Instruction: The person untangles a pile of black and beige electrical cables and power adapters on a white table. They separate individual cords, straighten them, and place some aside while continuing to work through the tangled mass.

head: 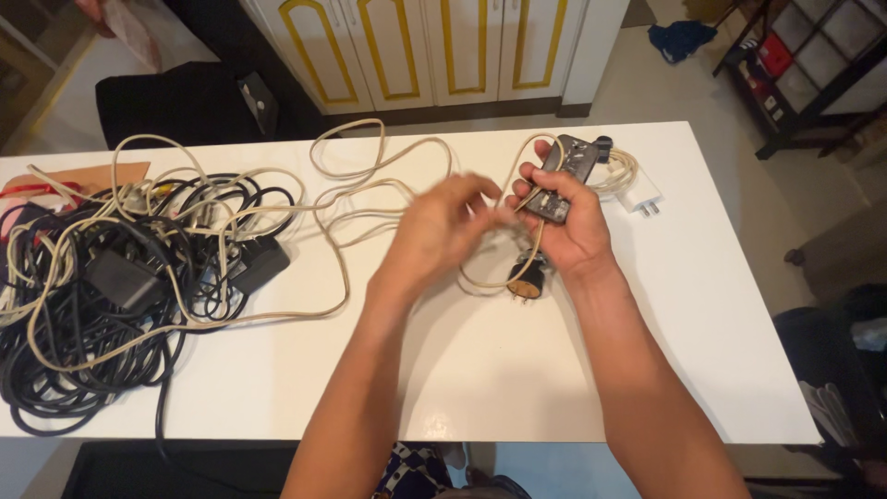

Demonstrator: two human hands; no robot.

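Note:
My right hand grips a dark grey power strip above the white table, with loops of its cream cable gathered around it. My left hand is blurred just left of the strip, fingers pinched on the cream cable. A black round plug dangles under my right hand. The cream cable trails left in wide loops across the table toward a tangle of cords.
A large heap of black and cream cables with black adapters covers the table's left end. A white charger plug lies right of the power strip. White cabinets with yellow trim stand behind; a dark shelf unit at the upper right.

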